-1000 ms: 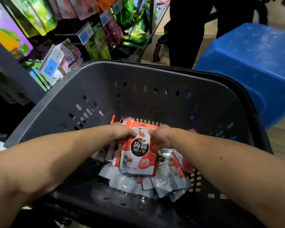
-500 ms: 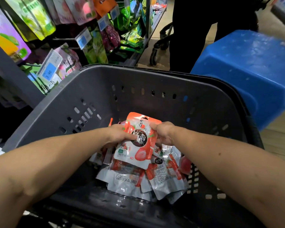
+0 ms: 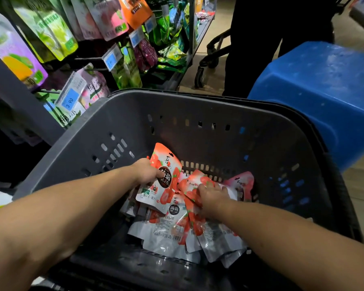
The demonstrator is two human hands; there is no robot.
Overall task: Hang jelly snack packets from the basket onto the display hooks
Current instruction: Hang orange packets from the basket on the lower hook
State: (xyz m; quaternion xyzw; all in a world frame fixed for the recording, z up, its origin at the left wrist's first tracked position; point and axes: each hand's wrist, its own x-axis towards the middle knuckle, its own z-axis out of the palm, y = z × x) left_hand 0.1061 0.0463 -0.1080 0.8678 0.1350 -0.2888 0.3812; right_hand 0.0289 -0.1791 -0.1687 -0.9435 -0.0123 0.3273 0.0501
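Observation:
A grey plastic basket fills the middle of the view. Several red-and-white jelly packets lie in a heap on its bottom. My left hand is shut on one red strawberry jelly packet, held tilted above the heap with its hang hole up. My right hand lies on another packet in the heap, fingers spread over it; whether it grips is unclear. Display hooks with hanging snack bags stand at the upper left.
Price tags stick out from the hook rack toward the basket's left rim. A blue plastic bin sits at the right behind the basket. A person in dark clothes stands beyond the basket beside a trolley.
My right hand let go of the packet that both hands held and dropped to the heap on the right. My left hand keeps that packet, now tilted.

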